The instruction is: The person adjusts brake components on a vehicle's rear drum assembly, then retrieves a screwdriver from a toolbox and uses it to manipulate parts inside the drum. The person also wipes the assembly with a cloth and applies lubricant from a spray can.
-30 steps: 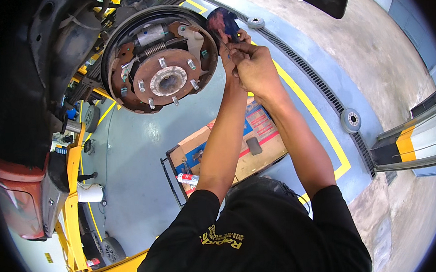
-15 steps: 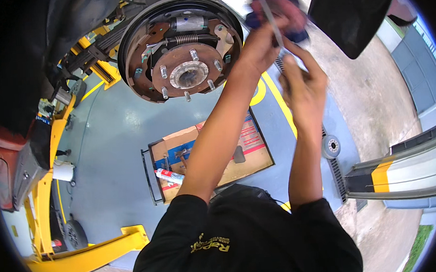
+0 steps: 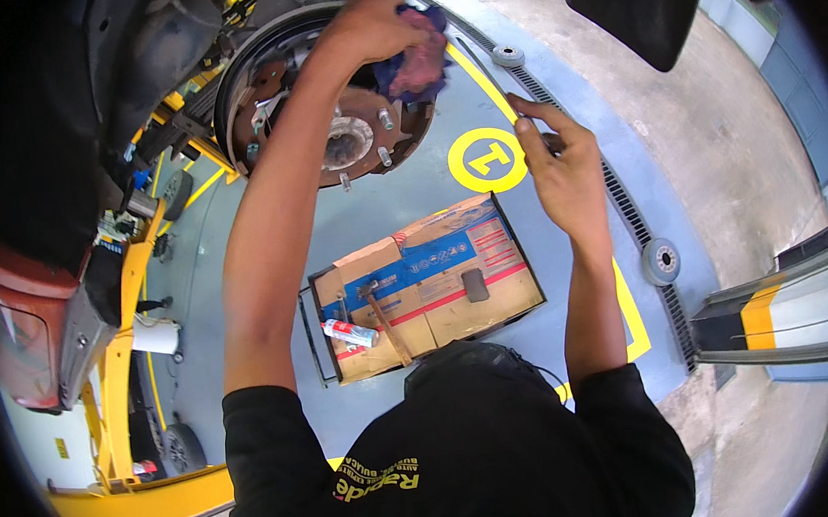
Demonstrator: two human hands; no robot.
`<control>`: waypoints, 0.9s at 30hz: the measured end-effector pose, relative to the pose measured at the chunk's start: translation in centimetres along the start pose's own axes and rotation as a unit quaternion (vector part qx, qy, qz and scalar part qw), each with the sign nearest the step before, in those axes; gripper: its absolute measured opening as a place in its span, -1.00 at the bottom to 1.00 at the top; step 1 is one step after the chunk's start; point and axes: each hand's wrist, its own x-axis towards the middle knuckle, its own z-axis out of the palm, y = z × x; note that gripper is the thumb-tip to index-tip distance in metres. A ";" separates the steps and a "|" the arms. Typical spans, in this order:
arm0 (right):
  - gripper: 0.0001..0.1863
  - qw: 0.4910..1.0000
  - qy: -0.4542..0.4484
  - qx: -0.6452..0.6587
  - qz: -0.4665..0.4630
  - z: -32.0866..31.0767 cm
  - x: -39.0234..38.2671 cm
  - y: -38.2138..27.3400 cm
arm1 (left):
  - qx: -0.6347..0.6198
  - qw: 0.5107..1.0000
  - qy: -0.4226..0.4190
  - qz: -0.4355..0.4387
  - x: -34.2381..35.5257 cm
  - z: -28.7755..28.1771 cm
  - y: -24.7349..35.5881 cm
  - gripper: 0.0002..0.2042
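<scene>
My left hand is closed on a crumpled red and dark-blue rag, over the upper right of a brake drum assembly with its drum off. The exposed hub has several studs around its centre; my left forearm covers part of it and of the brake shoes. To the right, apart from the assembly, my right hand is closed with thumb and index finger pinched around a slim tool. Only a dark bit of it shows at the fingertips, so its kind cannot be made out.
Below, a cardboard-covered tray holds a hammer, a spray can and a dark block. A floor drain runs along the right, with round grey pads beside it. A yellow lift arm crosses the lower left.
My left hand has moved left with the rag, from beside my right hand to over the brake assembly. My hands are now apart; the long metal tool between them earlier shows far less.
</scene>
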 end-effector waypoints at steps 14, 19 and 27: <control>-0.71 0.992 -0.044 -0.114 -0.015 3.7 4.7 1.3 | -0.089 0.975 0.178 -0.094 -4.1 2.3 5.4 -0.41; -0.70 0.988 -0.021 -0.135 -0.069 4.7 5.6 2.1 | -0.091 0.940 0.314 -0.093 -6.0 6.5 9.0 -0.32; -0.69 0.976 -0.026 -0.105 -0.191 6.1 7.1 0.0 | -0.360 0.817 0.436 -0.111 -6.9 7.8 9.5 -0.56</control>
